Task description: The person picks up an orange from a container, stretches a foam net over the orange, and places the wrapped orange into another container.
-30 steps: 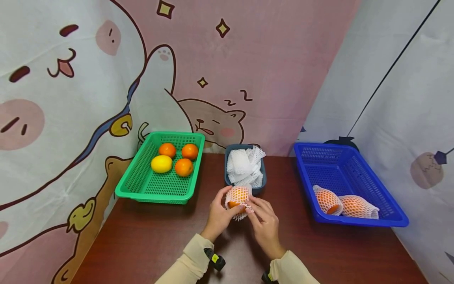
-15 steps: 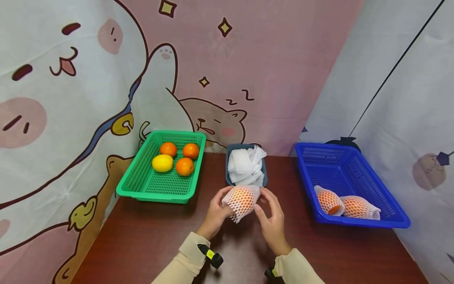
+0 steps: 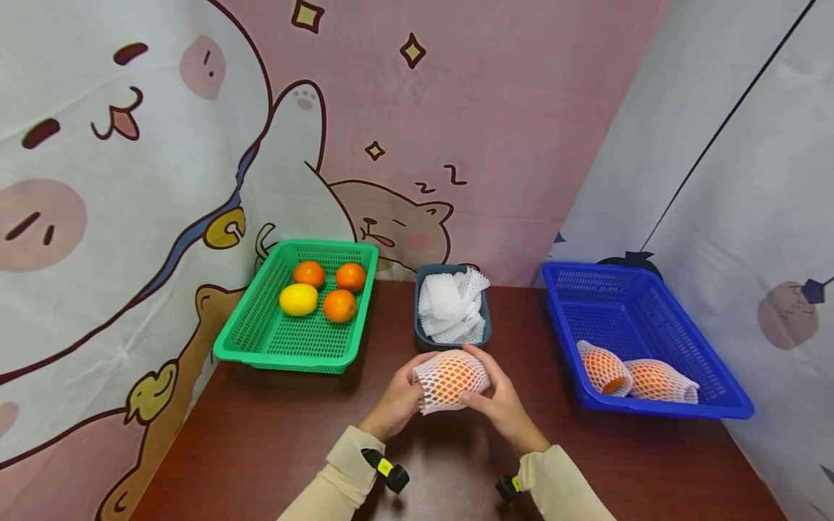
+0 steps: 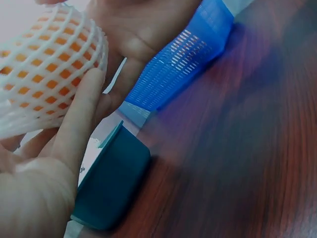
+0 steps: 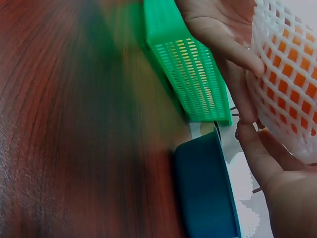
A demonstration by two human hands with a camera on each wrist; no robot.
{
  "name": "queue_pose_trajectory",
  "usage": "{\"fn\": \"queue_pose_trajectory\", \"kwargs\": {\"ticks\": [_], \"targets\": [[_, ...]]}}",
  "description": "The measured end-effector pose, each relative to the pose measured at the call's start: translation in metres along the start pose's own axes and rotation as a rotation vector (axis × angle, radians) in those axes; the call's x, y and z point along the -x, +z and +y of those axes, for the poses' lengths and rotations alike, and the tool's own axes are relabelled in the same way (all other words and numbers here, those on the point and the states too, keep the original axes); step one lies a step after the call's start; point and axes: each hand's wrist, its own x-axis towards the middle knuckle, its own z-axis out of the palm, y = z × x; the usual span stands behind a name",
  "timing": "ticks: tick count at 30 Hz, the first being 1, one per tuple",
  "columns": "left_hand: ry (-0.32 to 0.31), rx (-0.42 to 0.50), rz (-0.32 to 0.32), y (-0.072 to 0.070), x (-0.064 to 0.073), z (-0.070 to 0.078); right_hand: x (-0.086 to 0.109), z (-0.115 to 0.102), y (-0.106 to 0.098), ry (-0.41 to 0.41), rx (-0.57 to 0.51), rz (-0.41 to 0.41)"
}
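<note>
An orange in a white foam net sleeve [image 3: 451, 380] is held between both hands, above the table in front of the small dark bin. My left hand [image 3: 394, 399] grips its left side; in the left wrist view the left thumb [image 4: 81, 111] lies along the netting. From the right, my right hand [image 3: 507, 407] holds the other side, fingers over the top and thumb on the near face. Orange skin shows through the mesh all over. The dark bin [image 3: 421, 336] behind it contains crumpled white foam nets [image 3: 449, 304].
At the left stands a green basket [image 3: 287, 359] with several oranges [image 3: 339, 306] and a yellow lemon-like fruit [image 3: 299, 299]. A blue basket [image 3: 658, 407] on the right contains two net-wrapped oranges [image 3: 659, 380]. Brown table [image 3: 260, 441] lies beneath; a printed cloth hangs behind.
The netting, bunched with bare orange skin showing a second ago, now covers the orange. The fruit has come slightly nearer and turned sideways; the right hand has shifted its hold.
</note>
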Motion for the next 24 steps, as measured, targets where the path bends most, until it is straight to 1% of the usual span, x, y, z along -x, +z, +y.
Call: {"fn": "queue_pose_trajectory", "kwargs": {"ticks": [2,4,6,10,13,16,18,20,24], "targets": [[0.018,-0.048,0.031,0.001,0.000,-0.001,0.001,0.001,0.001,0.005,-0.001,0.022],[0.025,-0.072,0.059,0.003,0.000,-0.002,0.002,0.002,0.003,0.010,-0.003,0.052],[0.009,-0.080,0.084,0.004,0.000,-0.002,0.003,0.002,0.005,0.017,0.010,0.096],[-0.040,0.000,0.089,0.004,0.001,-0.002,0.003,0.002,0.007,0.003,0.052,0.166],[-0.063,0.089,0.060,0.003,0.001,-0.001,0.002,-0.001,0.009,-0.035,0.073,0.182],[-0.062,0.141,0.034,0.002,0.001,-0.001,0.002,-0.011,0.013,-0.081,0.126,0.186],[-0.057,0.150,0.029,0.001,0.001,-0.001,0.001,-0.020,0.016,-0.093,0.174,0.194],[-0.055,0.144,0.032,0.001,0.001,-0.001,0.002,-0.027,0.019,-0.087,0.221,0.200],[-0.059,0.100,0.064,0.001,0.000,-0.002,0.002,-0.034,0.023,-0.046,0.277,0.212]]}}
